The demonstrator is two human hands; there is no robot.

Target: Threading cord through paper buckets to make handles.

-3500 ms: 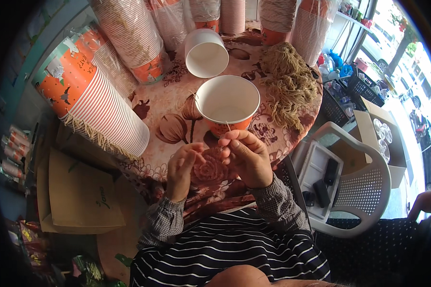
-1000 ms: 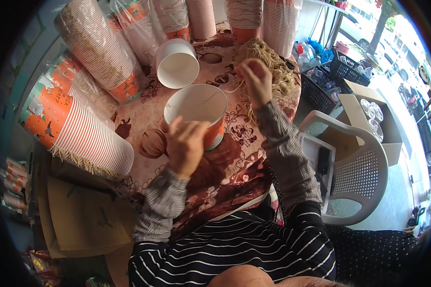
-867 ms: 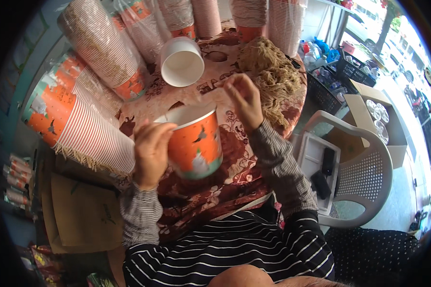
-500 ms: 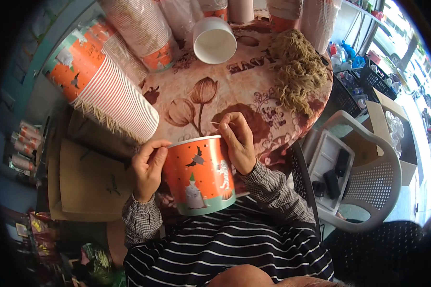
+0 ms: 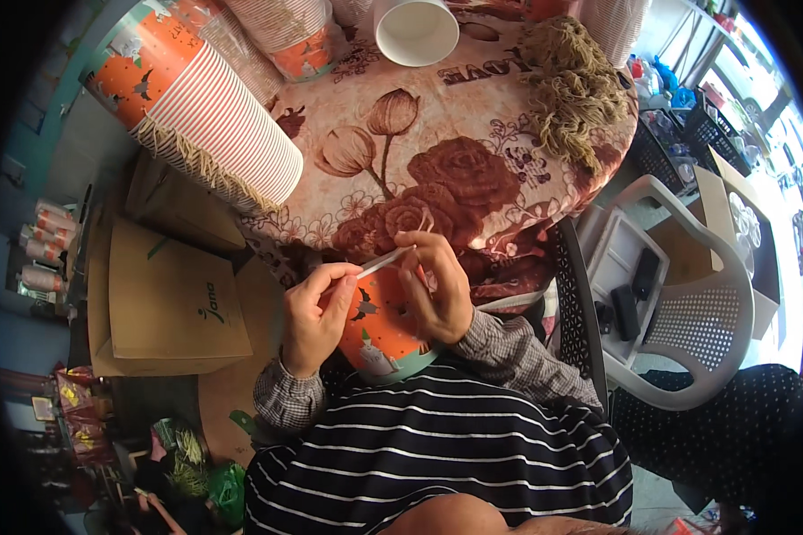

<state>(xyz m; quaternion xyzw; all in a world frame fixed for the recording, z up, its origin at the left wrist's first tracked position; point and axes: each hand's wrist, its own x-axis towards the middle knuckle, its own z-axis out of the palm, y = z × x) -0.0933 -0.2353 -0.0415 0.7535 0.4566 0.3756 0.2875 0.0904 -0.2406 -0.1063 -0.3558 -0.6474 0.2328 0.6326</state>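
An orange paper tub (image 5: 386,308) with bats, a ghostly figure and a green base band is held close to my striped top. Its white rim tilts up between my hands. My left hand (image 5: 318,319) pinches the rim on the left, thumb against the outside. At the rim's right side my right hand (image 5: 441,287) is closed, fingers curled and thumb pressed against the tub. Whether a thin strand is still between its fingertips I cannot make out. A tall leaning stack of matching tubs (image 5: 223,125), with tan cord ends along its side, lies at the left.
A pile of tan cords (image 5: 573,94) lies on the flowered tablecloth (image 5: 357,201). A white tub (image 5: 417,34) sits at the far side beside wrapped tub stacks (image 5: 296,40). Cardboard boxes (image 5: 174,299) stand left, a plastic chair (image 5: 700,334) right.
The tub has moved down toward me and tilted, with its rim now between both hands. My right hand's fingers, earlier pinching a thin strand above the rim, have come down onto it.
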